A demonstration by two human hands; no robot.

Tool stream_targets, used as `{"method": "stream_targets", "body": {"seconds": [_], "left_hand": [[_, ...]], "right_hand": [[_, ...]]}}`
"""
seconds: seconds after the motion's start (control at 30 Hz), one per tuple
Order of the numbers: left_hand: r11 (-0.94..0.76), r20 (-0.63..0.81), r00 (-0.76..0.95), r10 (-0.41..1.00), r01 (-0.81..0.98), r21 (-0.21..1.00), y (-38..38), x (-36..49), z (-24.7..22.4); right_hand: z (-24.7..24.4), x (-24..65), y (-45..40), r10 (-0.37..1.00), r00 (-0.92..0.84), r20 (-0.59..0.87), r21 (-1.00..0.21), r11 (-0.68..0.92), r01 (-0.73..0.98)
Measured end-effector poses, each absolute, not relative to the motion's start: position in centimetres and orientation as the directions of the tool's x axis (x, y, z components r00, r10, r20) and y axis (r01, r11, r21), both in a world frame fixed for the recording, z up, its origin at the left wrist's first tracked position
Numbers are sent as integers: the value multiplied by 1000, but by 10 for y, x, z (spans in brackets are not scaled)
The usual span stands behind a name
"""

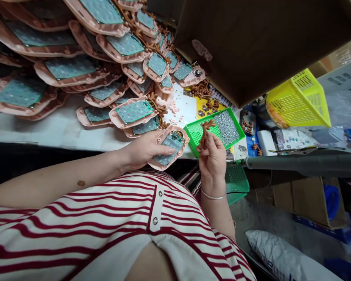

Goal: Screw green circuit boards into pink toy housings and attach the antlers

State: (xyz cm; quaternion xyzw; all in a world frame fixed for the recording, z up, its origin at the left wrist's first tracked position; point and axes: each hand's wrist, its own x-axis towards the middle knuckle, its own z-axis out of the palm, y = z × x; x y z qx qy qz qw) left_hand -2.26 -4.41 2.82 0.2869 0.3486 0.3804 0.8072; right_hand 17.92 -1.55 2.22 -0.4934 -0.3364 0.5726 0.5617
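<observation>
My left hand (148, 150) is closed around a pink plastic housing (159, 162) with a green circuit board (172, 147) set in it, thumb lying across the board. Just to the right, my right hand (212, 156) pinches a brown antler-shaped plastic piece (206, 130), held upright above a green tray (191, 132). Small silvery screws (226, 127) fill the right part of that tray. Close behind the left hand, similar housings with boards (134, 113) lie stacked on the white table (46, 132).
Piles of pink housings (67, 70) cover the left side. A large cardboard box (251, 47) stands at the back right, near a yellow basket (301, 97). A grey electric screwdriver (280, 164) points in from the right. Brown pieces (201, 89) lie behind the tray.
</observation>
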Motion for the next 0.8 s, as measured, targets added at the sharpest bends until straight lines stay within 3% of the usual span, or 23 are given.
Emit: {"method": "stream_targets", "body": {"seconds": [0.8], "left_hand": [[522, -365, 475, 800, -252, 815, -50, -24, 26]], "right_hand": [[16, 161, -24, 981, 31, -190, -962, -179, -204]]}}
